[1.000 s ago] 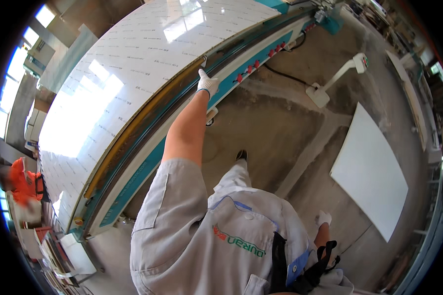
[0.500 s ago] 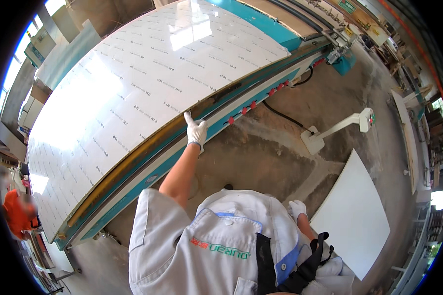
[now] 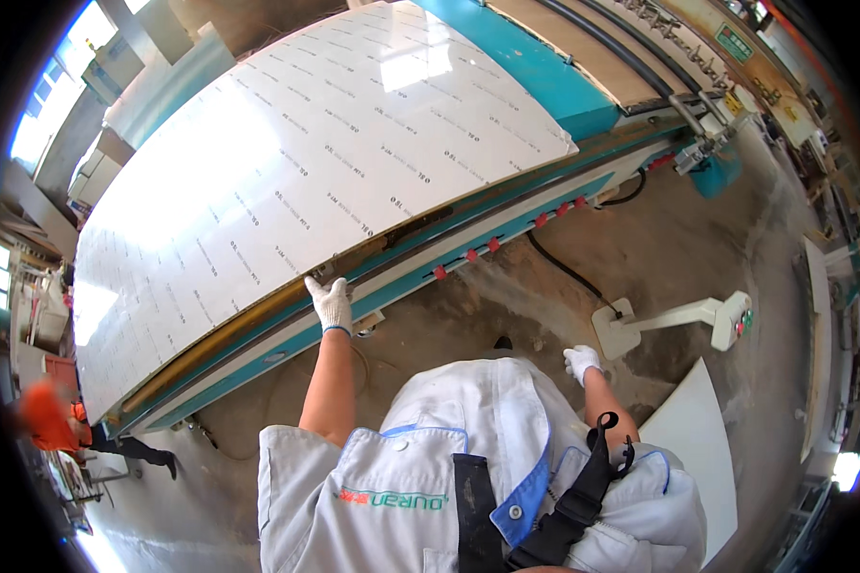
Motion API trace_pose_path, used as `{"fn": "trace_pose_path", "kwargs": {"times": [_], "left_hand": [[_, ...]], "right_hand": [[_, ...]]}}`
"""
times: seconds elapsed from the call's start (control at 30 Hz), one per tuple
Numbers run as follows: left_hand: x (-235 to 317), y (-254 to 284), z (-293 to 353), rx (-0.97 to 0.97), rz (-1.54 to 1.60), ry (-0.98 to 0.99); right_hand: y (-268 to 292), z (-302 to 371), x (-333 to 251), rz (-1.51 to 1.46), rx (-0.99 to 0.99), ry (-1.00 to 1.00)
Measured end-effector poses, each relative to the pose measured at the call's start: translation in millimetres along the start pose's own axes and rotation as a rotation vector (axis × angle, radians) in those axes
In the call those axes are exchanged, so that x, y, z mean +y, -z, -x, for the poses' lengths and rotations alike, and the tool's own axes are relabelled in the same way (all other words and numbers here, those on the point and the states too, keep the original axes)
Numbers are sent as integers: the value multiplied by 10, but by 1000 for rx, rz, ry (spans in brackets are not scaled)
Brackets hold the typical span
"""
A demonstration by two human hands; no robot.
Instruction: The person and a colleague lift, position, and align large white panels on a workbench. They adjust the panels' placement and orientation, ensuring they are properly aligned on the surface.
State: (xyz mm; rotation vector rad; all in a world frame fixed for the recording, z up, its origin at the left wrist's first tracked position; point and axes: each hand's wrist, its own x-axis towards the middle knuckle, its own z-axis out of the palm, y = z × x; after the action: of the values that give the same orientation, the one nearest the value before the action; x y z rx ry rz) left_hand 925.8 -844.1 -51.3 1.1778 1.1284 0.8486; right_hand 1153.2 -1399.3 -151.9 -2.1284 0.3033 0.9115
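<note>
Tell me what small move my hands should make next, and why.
Perhaps bring your right hand to the near edge of the glossy white printed sheet, right of your left hand. Only the left is at that edge, while the right hangs over the concrete floor, away from the sheet, with nothing visible in it.
</note>
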Motion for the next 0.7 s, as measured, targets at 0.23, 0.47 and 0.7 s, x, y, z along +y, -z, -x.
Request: {"fn": "trace_pose_path", "kwargs": {"times": [0.23, 0.47, 0.7], "left_hand": [[97, -238, 17, 160, -47, 78], [230, -373, -17, 399, -293, -133], [745, -1041, -508, 381, -628, -559]], "right_hand": [[744, -1036, -665, 151, -46, 186], [849, -1376, -1605, 67, -37, 271], [632, -1379, -3273, 107, 398, 829]]}}
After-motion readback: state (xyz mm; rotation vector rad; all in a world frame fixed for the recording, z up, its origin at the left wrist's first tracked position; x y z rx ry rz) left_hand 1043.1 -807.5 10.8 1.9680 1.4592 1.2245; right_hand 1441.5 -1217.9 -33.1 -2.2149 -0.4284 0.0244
